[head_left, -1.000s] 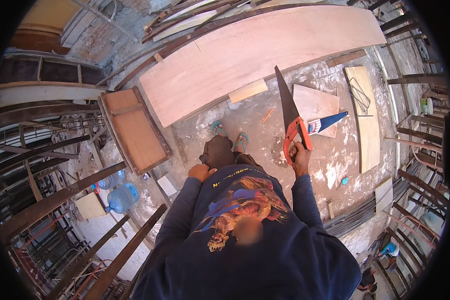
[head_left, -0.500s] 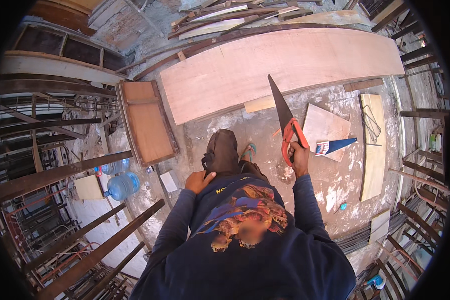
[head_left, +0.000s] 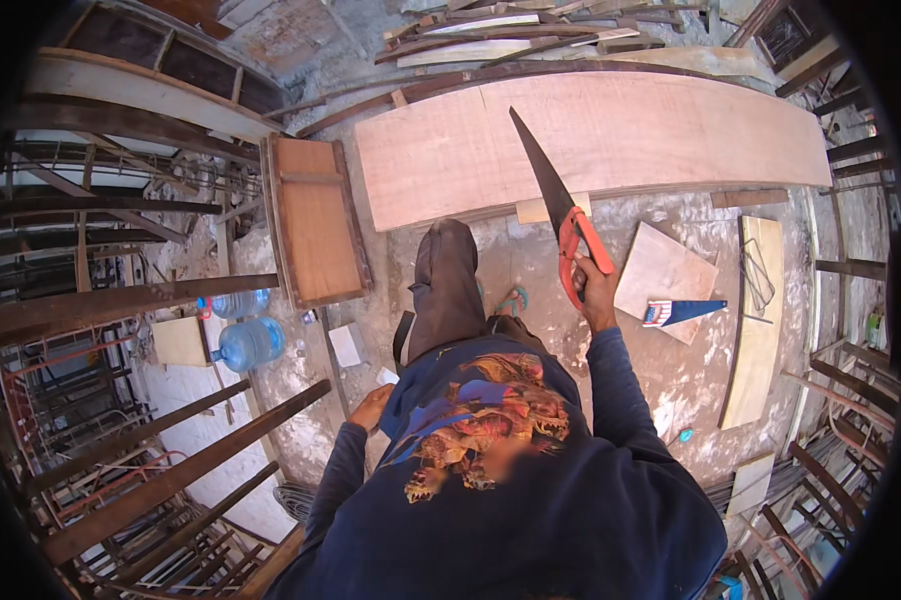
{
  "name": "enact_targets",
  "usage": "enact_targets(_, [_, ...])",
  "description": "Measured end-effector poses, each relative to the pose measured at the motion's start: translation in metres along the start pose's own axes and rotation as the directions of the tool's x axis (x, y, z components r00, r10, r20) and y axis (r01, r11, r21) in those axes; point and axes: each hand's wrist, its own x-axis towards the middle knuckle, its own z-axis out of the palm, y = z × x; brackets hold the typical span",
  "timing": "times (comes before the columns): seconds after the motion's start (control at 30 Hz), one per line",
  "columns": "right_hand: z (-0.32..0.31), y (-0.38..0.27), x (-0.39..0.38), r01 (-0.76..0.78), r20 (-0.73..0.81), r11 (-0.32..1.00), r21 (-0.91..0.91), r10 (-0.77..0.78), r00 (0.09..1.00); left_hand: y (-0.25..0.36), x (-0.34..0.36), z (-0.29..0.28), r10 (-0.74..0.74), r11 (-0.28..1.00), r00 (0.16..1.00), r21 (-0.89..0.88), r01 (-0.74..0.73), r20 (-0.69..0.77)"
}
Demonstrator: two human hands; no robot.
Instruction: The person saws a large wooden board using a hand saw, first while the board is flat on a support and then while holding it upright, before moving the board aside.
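My right hand is wrapped round the orange handle of a handsaw. Its dark blade points up and away, with the tip over a long pinkish plywood sheet. By my left hip hangs my left hand, loosely open beside my dark shirt with nothing seen in it; some fingertips are hidden. To the right of the saw, a square plywood piece lies on the floor with a blue saw sleeve on it.
A framed wooden panel lies left of my raised knee. Blue water bottles stand farther left, near dark wooden bars. On the right lies a pale board with bent wire on it. Scrap wood is piled at the back.
My left hand has come off my thigh and dropped back beside my hip. The saw, still in my right hand, has shifted slightly left. The view has moved, and one leg is raised farther forward.
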Motion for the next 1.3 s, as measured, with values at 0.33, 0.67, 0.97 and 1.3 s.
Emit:
enact_targets(0.33, [-0.013,-0.004,-0.019,-0.027,0.036,0.996,-0.087,0.030,0.999,-0.012,0.040,0.012,-0.166,0.796,0.986,-0.590,0.138,0.006])
enact_targets(0.67, [-0.067,0.007,-0.032,-0.119,-0.024,0.909,-0.400,0.120,0.993,-0.044,0.003,0.069,-0.342,0.895,0.845,0.416,0.160,0.412])
enact_targets(0.97, [-0.020,-0.017,-0.021,0.015,0.050,0.962,-0.273,-0.002,0.999,-0.088,-0.014,0.080,-0.244,0.811,0.964,0.567,0.143,0.107])
enact_targets(1.3, [-0.006,0.000,-0.006,0.023,-0.024,0.999,-0.029,-0.024,0.999,-0.116,0.024,0.002,-0.135,0.702,0.989,0.698,0.141,-0.064])
